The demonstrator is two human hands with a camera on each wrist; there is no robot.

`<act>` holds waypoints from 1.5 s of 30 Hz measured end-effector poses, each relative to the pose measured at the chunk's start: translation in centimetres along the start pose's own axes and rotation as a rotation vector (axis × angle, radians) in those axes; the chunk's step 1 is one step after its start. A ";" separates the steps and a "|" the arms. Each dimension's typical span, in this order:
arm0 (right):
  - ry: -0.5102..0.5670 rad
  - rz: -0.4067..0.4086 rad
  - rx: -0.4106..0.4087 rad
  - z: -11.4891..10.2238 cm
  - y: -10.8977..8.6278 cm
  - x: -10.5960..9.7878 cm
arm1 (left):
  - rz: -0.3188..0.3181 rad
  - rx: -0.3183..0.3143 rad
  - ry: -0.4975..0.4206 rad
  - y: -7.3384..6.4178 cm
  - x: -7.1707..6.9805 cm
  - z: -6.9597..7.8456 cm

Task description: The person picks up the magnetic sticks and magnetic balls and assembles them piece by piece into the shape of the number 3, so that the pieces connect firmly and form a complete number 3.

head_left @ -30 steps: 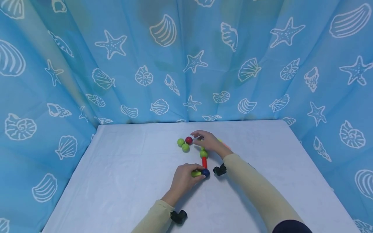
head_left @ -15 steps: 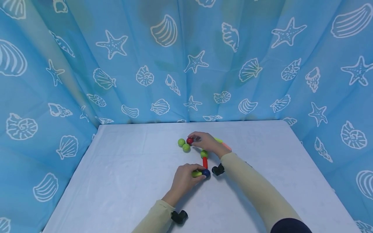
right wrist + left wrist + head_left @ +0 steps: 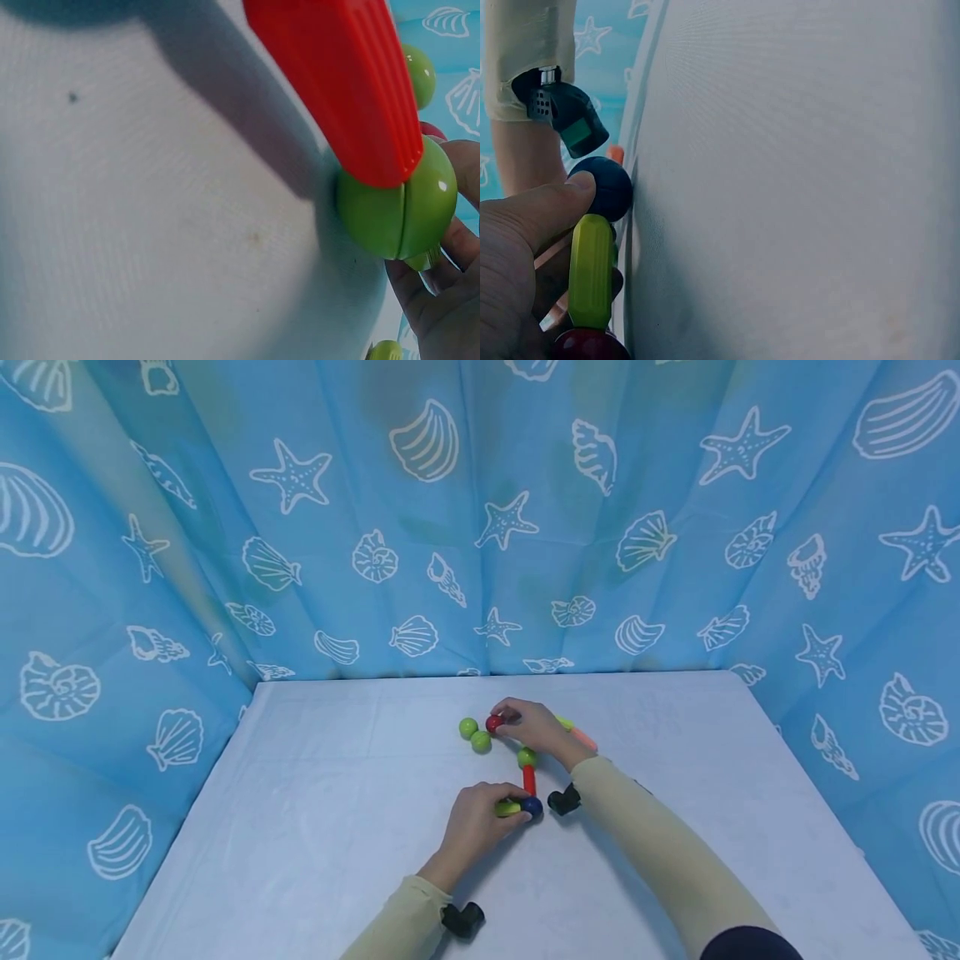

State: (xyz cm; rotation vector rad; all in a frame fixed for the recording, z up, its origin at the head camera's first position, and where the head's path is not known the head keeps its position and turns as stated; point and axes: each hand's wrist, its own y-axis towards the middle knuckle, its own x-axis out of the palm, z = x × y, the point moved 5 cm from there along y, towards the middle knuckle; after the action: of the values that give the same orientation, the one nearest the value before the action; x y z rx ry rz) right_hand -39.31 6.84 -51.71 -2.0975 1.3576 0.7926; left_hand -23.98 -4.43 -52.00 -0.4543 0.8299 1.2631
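My left hand [image 3: 476, 822] pinches a dark blue ball [image 3: 604, 187], thumb pressed on its side. From that ball a yellow-green rod [image 3: 590, 274] runs to a dark red ball [image 3: 591, 345], mostly cut off below in the left wrist view. A red rod [image 3: 529, 781] links the blue ball to a green ball [image 3: 397, 202], which lies on the table. Farther back, my right hand [image 3: 532, 727] pinches a loose red ball [image 3: 494, 723] between thumb and fingers. In the right wrist view, the red rod and green ball partly hide those fingers.
Two loose green balls, a rear one [image 3: 468, 727] and a nearer one [image 3: 481, 742], lie left of the right hand. Behind the right wrist, a yellow-green piece and a salmon rod [image 3: 583, 739] show partly. The white table [image 3: 337, 827] meets a blue shell-print curtain [image 3: 420, 552].
My right hand has reached left to the red ball, taken it between its fingers and drawn it slightly right, away from the green balls. The left hand keeps its hold and place.
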 end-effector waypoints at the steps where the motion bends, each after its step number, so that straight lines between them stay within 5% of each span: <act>1: 0.003 0.004 0.002 0.1 0.0 -0.1 | 0.000 0.001 0.001 0.0 0.0 0.0; 45: 0.055 0.141 0.091 3.3 -1.3 -3.8 | -0.001 -0.031 0.002 0.1 0.3 -0.1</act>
State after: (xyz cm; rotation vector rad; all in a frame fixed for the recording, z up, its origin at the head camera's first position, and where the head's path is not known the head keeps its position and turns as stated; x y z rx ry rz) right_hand -40.06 11.98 -51.16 -1.9846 1.5550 0.7188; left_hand -24.12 -4.28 -52.31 -0.4812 0.8124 1.2759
